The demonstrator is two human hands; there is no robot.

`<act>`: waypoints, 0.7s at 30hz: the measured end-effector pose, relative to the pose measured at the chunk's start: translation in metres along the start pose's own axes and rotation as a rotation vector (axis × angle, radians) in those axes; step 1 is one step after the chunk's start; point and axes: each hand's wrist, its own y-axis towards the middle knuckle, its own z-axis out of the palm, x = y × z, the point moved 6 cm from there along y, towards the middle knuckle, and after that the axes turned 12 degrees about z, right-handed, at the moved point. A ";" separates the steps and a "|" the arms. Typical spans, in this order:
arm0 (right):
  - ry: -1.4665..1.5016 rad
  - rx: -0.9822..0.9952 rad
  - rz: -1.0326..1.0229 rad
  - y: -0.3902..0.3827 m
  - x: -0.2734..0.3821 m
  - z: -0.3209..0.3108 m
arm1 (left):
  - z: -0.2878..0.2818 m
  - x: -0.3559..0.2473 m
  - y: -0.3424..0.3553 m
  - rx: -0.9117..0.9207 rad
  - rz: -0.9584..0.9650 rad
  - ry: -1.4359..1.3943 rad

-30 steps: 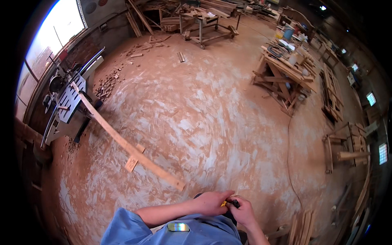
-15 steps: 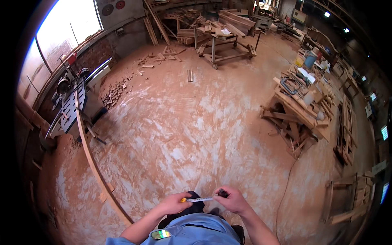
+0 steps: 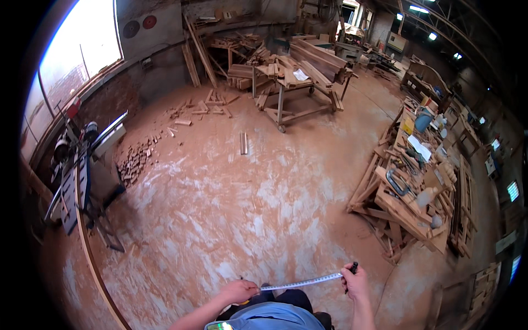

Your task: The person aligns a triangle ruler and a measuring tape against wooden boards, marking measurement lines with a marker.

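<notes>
A tape measure's white blade [image 3: 302,283] is stretched low in front of my body, bowing a little between my two hands. My left hand [image 3: 237,290] is closed at the blade's left end; a bit of yellow shows under it, and the rest of what it holds is hidden. The blade's other end runs to my right hand [image 3: 356,283], held farther out and a bit higher. Its fingers are closed on the blade, and a black object [image 3: 353,267], its kind unclear, sticks out above them.
A long wooden strip [image 3: 91,256] reaches from the machine [image 3: 80,176] at left toward me. At right stands a workbench [image 3: 385,201] crowded with clamps and tools. Ahead are a wheeled wooden cart [image 3: 280,104], a loose wood piece [image 3: 243,143] and scattered offcuts [image 3: 135,162].
My right hand has moved right, away from my left, and a longer stretch of blade shows between them. The view has tilted up and turned somewhat to the right.
</notes>
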 end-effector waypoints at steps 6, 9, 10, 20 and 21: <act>0.175 -0.067 -0.034 0.127 0.070 0.037 | -0.116 0.073 0.123 -0.239 0.025 -0.124; 0.070 -0.067 -0.002 0.208 0.100 0.072 | -0.164 0.188 0.157 -0.359 -0.293 -0.095; 0.036 -0.087 0.036 0.239 0.111 0.085 | -0.177 0.229 0.158 -0.385 -0.395 -0.142; -0.367 0.190 0.055 0.462 0.294 0.330 | -0.234 0.368 0.105 -0.416 -1.007 -0.398; -0.406 0.196 0.014 0.482 0.316 0.354 | -0.248 0.367 0.125 -0.432 -1.003 -0.436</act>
